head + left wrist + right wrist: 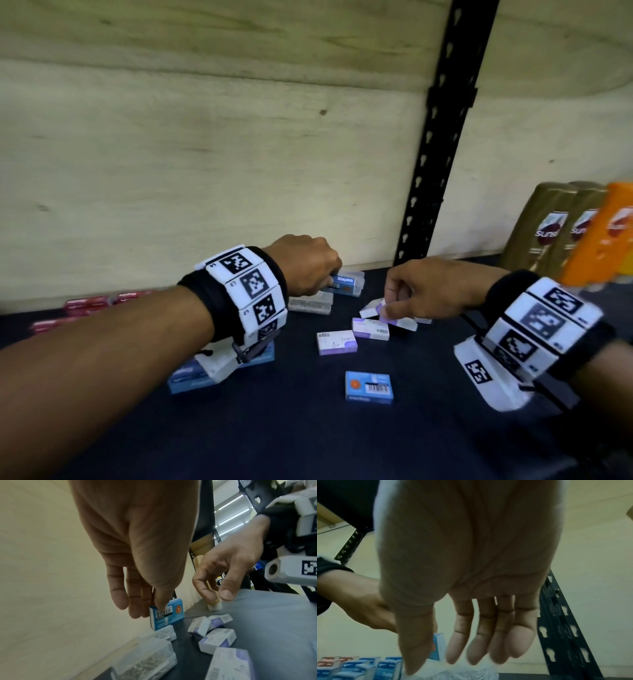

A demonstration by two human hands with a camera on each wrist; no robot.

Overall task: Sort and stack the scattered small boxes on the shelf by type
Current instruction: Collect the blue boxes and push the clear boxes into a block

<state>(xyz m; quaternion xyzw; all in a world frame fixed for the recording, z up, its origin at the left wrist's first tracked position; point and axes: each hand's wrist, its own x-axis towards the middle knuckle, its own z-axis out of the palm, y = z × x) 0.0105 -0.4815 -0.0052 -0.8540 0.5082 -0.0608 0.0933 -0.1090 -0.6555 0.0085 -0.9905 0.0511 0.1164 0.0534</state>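
My left hand [325, 277] reaches to the back wall and pinches a blue staples box [344, 284] between thumb and fingers; the box [165, 615] stands on edge, barcode facing me. My right hand [388, 305] hovers with relaxed, loosely bent fingers just over a cluster of purple-and-white boxes [371, 328], holding nothing in either wrist view. Several purple boxes [217, 639] lie scattered under it. Another blue box [369, 386] lies flat, nearer to me. Stacked blue boxes [191, 375] sit under my left wrist, also in the right wrist view [385, 668].
Red boxes [89, 303] line the back left. Clear plastic boxes of metal clips [310, 303] lie beside the held blue box. Gold shampoo bottles [548, 233] and an orange one [613, 236] stand at the right. A black slotted post [438, 137] rises behind the dark shelf [308, 445].
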